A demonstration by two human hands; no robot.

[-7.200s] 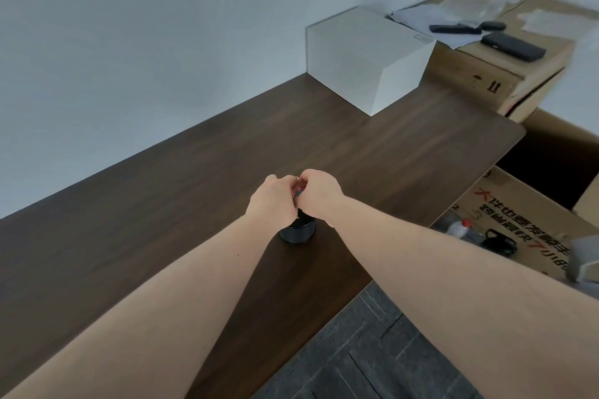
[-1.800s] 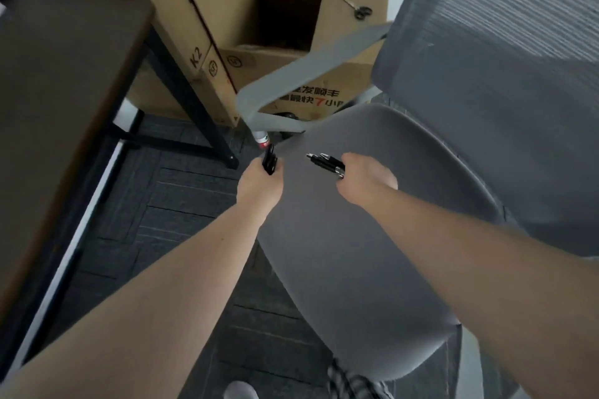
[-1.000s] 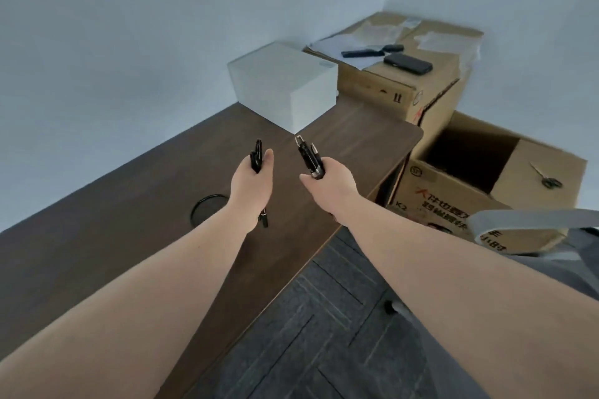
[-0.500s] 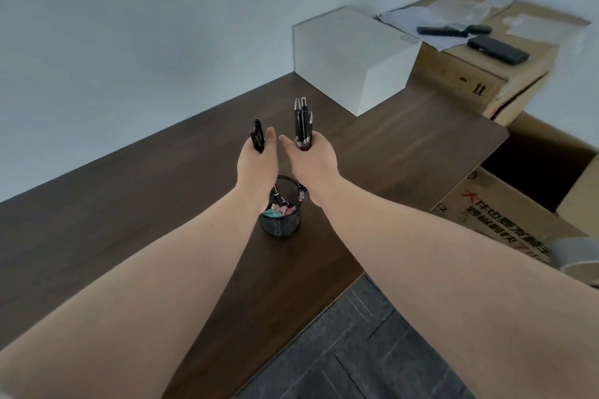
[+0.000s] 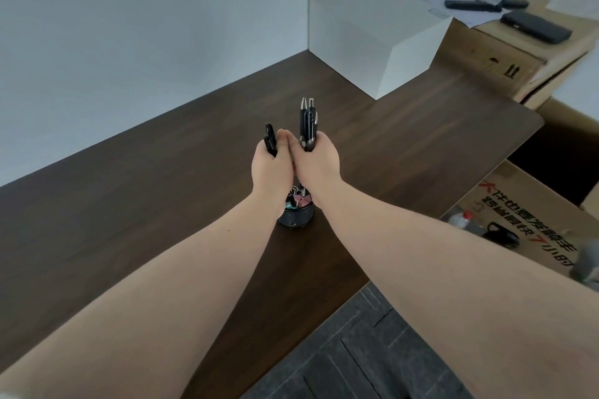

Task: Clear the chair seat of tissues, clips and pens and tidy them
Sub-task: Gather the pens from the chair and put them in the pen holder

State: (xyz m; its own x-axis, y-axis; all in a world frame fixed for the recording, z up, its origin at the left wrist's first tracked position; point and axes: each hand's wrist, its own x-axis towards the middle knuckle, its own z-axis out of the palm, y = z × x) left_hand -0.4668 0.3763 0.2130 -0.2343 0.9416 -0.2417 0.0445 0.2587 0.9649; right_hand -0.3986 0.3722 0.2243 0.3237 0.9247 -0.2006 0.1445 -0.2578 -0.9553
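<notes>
Step in hand, head view: stowing pens. Left hand [image 5: 270,168] grips one black pen [image 5: 269,138]; right hand [image 5: 319,162] grips a bundle of black pens [image 5: 308,124], apparently three. Both sit above one small dark round cup [image 5: 296,216] on the dark wooden worktop [image 5: 162,178], holding coloured clips [image 5: 299,201]. Next, likely: lower the pens, tips down, inside the rim, then let go.

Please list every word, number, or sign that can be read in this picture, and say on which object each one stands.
"7": red digit within the upside-down print on the lower cardboard box; the red and black characters around it are too blurred and inverted to read.
Umbrella and two-arrows handling signs: black, on the side of the upper cardboard box.
Small mark on the white box: too small to read.
No text shows on the pens or the pen cup.
</notes>
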